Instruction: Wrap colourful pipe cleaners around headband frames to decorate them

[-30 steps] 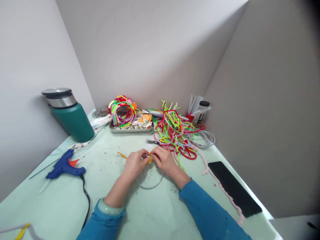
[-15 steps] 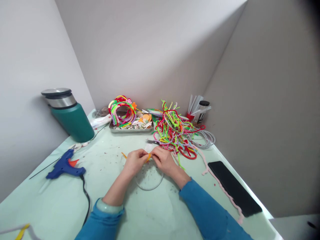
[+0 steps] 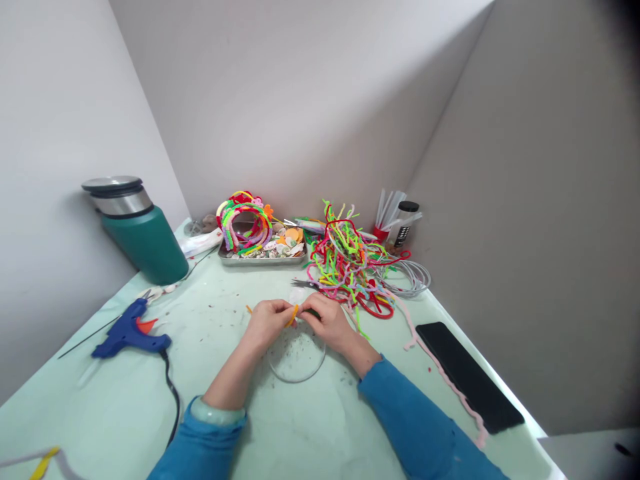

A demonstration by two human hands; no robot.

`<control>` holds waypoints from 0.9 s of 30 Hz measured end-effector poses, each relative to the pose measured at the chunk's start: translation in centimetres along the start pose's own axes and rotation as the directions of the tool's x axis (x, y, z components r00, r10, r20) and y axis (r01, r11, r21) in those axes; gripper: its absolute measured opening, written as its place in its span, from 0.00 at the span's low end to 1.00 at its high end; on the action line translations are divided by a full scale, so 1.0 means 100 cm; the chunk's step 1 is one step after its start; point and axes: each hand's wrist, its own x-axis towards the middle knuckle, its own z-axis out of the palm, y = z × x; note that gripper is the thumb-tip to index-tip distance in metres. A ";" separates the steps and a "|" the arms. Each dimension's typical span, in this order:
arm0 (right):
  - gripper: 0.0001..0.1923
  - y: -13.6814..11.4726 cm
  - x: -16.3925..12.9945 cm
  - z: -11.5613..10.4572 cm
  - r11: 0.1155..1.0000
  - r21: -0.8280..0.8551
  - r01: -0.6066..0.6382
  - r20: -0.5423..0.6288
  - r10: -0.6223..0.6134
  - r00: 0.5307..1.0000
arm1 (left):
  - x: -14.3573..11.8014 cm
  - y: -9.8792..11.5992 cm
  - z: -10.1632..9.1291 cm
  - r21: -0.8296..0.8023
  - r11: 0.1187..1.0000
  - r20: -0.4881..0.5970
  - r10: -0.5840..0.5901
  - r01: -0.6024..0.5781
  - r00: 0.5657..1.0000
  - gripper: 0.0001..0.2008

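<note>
Both hands meet over the middle of the table around a thin grey-white hoop [image 3: 297, 381], whose lower arc shows below them. My left hand [image 3: 269, 325] is closed, pinching an orange pipe cleaner [image 3: 294, 315] at the hoop's far side. One loose end of that pipe cleaner sticks out past the left knuckles. Close beside it, my right hand [image 3: 327, 320] has its fingers bent and its fingertips at the orange strand; the hoop's upper part is hidden by the fingers. Scissors [image 3: 303, 284] lie just beyond the hands, partly under a heap of colourful pipe cleaners [image 3: 345, 253].
A blue glue gun [image 3: 131, 333] with a black cord lies on the left, near a green bottle [image 3: 145, 233]. Behind the hands stands a metal tray [image 3: 263, 261] holding wrapped hoops [image 3: 245, 223] and small cutouts. A black phone [image 3: 470, 377] and a pink strand [image 3: 450, 380] lie right.
My fingertips have shifted slightly on the orange pipe cleaner, which now stands up more between the two hands. The hoop has moved a little to the left.
</note>
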 end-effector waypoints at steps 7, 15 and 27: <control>0.05 0.002 -0.001 0.002 0.999 0.007 -0.045 -0.034 0.046 0.998 | -0.001 0.002 0.000 -0.037 0.998 0.067 -0.046 0.049 0.997 0.15; 0.05 -0.001 0.001 -0.003 0.998 -0.011 -0.064 -0.041 0.064 0.997 | 0.007 -0.014 0.004 0.064 0.987 -0.004 0.150 -0.150 0.989 0.20; 0.07 0.001 0.000 0.002 0.995 -0.078 -0.059 -0.012 0.058 0.998 | 0.003 -0.004 0.000 0.098 0.961 -0.163 0.272 -0.259 0.948 0.13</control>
